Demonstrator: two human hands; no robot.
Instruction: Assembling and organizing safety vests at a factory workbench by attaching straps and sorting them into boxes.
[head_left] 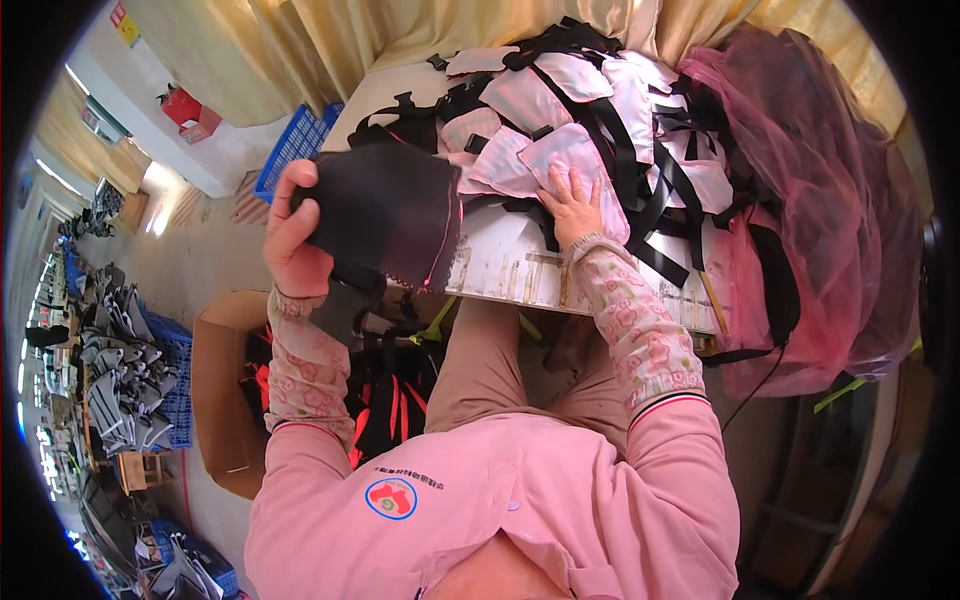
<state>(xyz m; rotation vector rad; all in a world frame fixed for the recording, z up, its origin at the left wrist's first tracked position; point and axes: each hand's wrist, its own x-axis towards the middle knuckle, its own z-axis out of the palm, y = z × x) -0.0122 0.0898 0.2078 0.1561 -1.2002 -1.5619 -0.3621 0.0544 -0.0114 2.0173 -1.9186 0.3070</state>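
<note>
Raised at the table's left front, my left hand (296,235) is closed on the left edge of a black fabric panel (385,212). A pink line of stitching runs along the panel's right side, and its lower edge looks ragged. My right hand (575,207) lies flat with fingers spread on a pale pink-and-white padded piece (570,150) at the front of a pile. Similar pale pieces with black webbing straps (620,130) and buckles lie heaped behind it, overlapping one another.
The pile lies on a worn white table (500,262). Pink translucent sheeting (820,220) bulges at its right. A cardboard box (222,400) with black and orange-red items stands at lower left; a blue crate (298,145) is behind. Yellow curtains (400,30) hang beyond.
</note>
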